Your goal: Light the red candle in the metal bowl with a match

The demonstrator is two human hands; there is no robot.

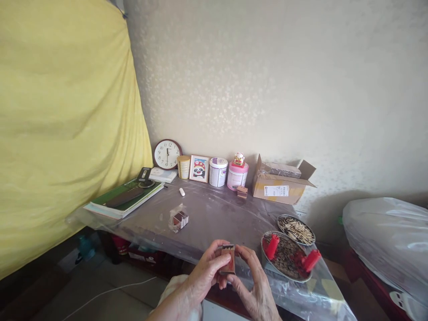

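My left hand (205, 272) holds a small matchbox (228, 264) over the near edge of the table, with its thumb pressed on the front face. The box's top end is partly slid out, and the match tips (228, 248) show in it. At the box's right side is my right hand (252, 278). Its index finger reaches the upper corner and its thumb the bottom end, so the box sits between them. Farther off on the table lies a clear-wrapped pack of matchboxes (180, 219).
On the right stand a metal tin with two red candles (286, 263) and a dish of loose matchsticks (297, 229). Toward the wall are a clock (167, 154), a picture frame (199, 168), canisters (218, 172), another matchbox (242, 192) and an open carton (276, 189). A large book (125, 196) lies left.
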